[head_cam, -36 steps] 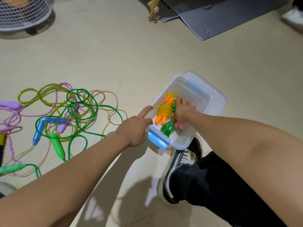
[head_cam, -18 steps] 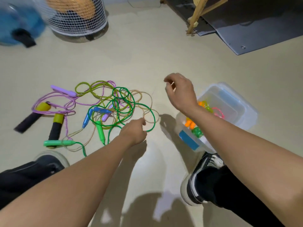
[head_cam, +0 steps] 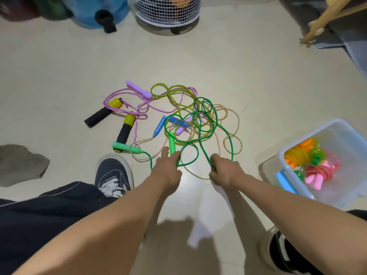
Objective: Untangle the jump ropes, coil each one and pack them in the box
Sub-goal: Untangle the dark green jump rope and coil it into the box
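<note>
Green rope (head_cam: 206,124) is knotted through the yellow, pink and beige ones on the floor. Left hand (head_cam: 166,171) pinches its cord by the green handle (head_cam: 172,144), right hand (head_cam: 224,171) grips another loop. Clear box (head_cam: 294,187) sits to the right with coiled ropes inside. Sneaker (head_cam: 113,173), wire basket (head_cam: 166,10) nearby.

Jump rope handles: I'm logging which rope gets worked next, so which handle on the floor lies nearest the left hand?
The bright green handle, just beyond the left hand; the mint, blue, lilac and black-and-yellow handles all lie farther off.
</note>
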